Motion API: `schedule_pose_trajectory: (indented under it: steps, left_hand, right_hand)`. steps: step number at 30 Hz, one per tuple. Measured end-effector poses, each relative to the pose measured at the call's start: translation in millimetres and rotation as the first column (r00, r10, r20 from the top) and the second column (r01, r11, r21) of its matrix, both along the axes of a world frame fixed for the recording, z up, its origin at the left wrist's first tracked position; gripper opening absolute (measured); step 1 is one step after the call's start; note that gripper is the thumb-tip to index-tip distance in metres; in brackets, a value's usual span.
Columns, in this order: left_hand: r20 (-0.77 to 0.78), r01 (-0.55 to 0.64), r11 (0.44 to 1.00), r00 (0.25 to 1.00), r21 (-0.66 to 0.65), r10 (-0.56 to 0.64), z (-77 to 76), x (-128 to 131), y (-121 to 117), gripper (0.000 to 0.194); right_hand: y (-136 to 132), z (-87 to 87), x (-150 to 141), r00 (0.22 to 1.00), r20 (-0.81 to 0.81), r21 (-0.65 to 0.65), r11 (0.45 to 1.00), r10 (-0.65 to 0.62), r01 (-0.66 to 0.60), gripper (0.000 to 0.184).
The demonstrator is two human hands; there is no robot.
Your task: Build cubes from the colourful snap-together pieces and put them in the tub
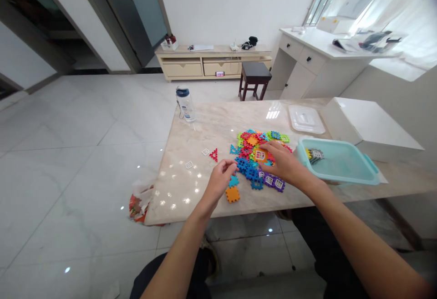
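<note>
A pile of colourful interlocking plastic tiles [254, 146] lies on the marble table [191, 190]. My right hand [282, 162] rests over the pile's right side, fingers curled, thumb and forefinger pinching an orange tile with a white window insert [260, 155]. My left hand [220, 179] hovers at the pile's left edge with fingers loosely curled together; whether anything sits in them is hidden. A blue tile [233, 181] and an orange tile [232, 194] lie just beside it. A red triangle piece [214, 154] and two white window inserts [205, 152] lie apart to the left.
A turquoise plastic tub [355, 177] holding a few pieces stands right of the pile, its clear lid [305, 119] behind it. A white box [370, 128] sits far right. A water bottle [185, 103] stands at the table's far left corner. Crumpled packaging [139, 201] hangs by the left edge.
</note>
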State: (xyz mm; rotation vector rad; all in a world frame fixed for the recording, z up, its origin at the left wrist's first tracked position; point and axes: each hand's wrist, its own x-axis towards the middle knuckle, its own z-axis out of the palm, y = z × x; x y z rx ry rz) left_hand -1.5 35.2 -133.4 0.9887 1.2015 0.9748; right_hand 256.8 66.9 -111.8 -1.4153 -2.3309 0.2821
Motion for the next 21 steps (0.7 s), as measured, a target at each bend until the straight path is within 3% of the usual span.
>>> schedule_pose_trajectory:
  steps: [4,10,12,16,21]
  left_hand:
    - [0.006,0.091,0.996,0.996,0.002,-0.091,-2.3,7.3,-4.8,0.045]
    - [-0.071,0.092,0.991,0.994,0.097,-0.085,-1.6,11.2,-8.1,0.041]
    - [-0.081,0.07,0.992,0.995,0.103,-0.062,-3.3,12.0,-8.1,0.039]
    - [-0.047,0.027,0.999,0.999,0.02,-0.026,-9.6,18.0,-10.9,0.044]
    - [0.001,0.011,0.998,1.0,-0.059,-0.011,-15.9,26.9,-19.0,0.055]
  right_hand:
    - [-27.7,14.8,-24.7,0.965,-0.044,-0.041,0.964,0.26,-0.262,0.05]
    - [-36.4,18.6,-46.7,0.93,-0.024,-0.022,0.929,0.368,-0.368,0.054]
    - [-39.6,18.4,-51.4,0.933,-0.036,0.009,0.934,0.357,-0.357,0.057]
    - [-44.6,12.7,-59.1,0.98,-0.051,0.002,0.982,0.191,-0.191,0.06]
    - [-43.2,2.8,-65.4,0.994,0.038,-0.165,0.982,0.098,-0.091,0.019]
